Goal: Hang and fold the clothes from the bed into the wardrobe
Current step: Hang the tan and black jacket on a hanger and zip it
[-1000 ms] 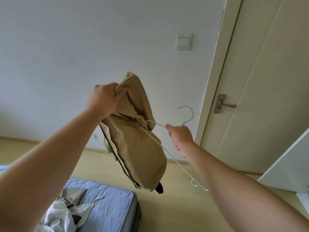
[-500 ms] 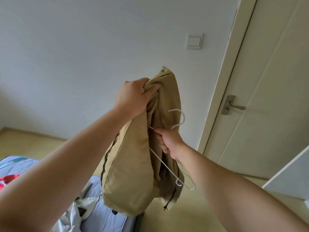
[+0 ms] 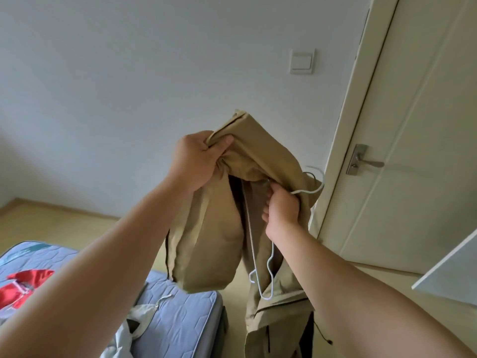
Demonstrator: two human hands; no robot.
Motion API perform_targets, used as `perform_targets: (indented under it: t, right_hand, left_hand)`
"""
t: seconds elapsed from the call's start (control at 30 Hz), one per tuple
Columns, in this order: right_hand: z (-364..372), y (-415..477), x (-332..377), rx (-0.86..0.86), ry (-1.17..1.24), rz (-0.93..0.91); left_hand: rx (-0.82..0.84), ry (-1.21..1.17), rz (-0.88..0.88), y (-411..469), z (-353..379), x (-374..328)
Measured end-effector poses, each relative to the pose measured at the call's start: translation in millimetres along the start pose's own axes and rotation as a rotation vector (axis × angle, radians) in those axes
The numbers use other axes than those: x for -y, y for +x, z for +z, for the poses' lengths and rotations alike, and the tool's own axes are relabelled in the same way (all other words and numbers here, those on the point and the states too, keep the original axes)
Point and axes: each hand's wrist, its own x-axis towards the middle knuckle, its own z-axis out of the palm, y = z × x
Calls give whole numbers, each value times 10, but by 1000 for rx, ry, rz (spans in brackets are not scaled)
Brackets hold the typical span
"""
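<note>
Centre of frame, held up in the air: tan jacket. The left hand has its grip clamped on a bunched fold near the top of the cloth, thumb over the edge. The right hand has its grip closed round the white wire hanger just under the hook, fingers partly inside the jacket opening. The hook pokes out to the right of the cloth; the lower end of the wire hangs free against the lining.

Handling (judged): cloth is soft, limp and bulky but light, and slumps wherever it is unsupported. The thin wire probably flexes and slides on the lining. Best hold looks like the collar or a shoulder seam, leaving the shoulder open for the hanger arm.

Room: bed at lower left, blue quilted mattress, carrying a red garment and a pale garment. Pale wood floor, plain wall with a light switch, closed door at right. White panel at the lower right edge, possibly the wardrobe; cannot tell.
</note>
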Motion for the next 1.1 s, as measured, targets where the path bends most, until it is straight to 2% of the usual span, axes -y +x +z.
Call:
perform_targets:
  t: [0.1,0.2,0.27,0.37,0.47,0.57,0.63,0.67,0.73,0.77,0.8,0.83,0.87,0.93,1.03,1.1]
  right_hand:
    - [-9,-48,164,68,146,-39]
    - [-37,-34,222,50,69,-204]
    - [-75,-1,208,73,1,-308]
    - [-125,13,171,100,-130,-452]
    - [-142,55,256,14,-95,-496]
    - [-215,132,449,-32,-58,-539]
    - [-307,128,606,-10,-80,-637]
    - [-356,123,679,9,-111,-704]
    - [-444,102,796,23,-168,-781]
    - [-476,100,826,31,-188,-797]
    - [-493,99,839,41,-210,-804]
    - [-496,87,833,45,-249,-802]
    - [-485,63,821,52,-291,-798]
    - [-469,35,795,68,-337,-787]
    - [-548,120,781,122,-351,-609]
    - [-679,213,768,273,-267,-386]
  left_hand:
    - [52,-218,-180,-170,-89,195]
    - [314,-328,-397,-390,-83,524]
    - [517,-149,-401,-486,-31,653]
    - [760,271,-245,-431,36,575]
    - [946,365,-126,-284,135,327]
    - [932,381,-2,-227,339,130]
    - [914,500,54,-238,482,44]
    - [815,558,76,-227,524,6]
    - [405,523,163,-132,537,-146]
    - [200,456,285,-52,553,-211]
    - [80,426,438,34,590,-271]
    - [58,456,576,118,637,-333]
    - [121,531,687,194,694,-394]
    - [335,707,793,301,838,-474]
    - [538,866,771,382,985,-465]
    - [624,872,707,417,1028,-392]
